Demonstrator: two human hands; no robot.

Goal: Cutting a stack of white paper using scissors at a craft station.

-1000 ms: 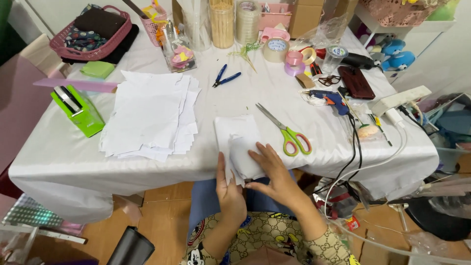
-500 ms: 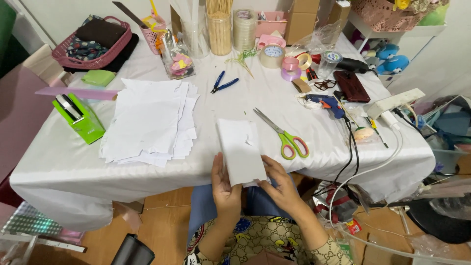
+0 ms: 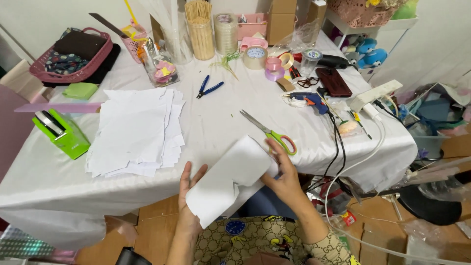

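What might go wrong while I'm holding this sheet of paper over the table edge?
The white sheet is held between the left hand and right hand, so it may crease or bend. The open scissors lie close to the right hand and might get bumped. The black cables draped over the table edge could snag.
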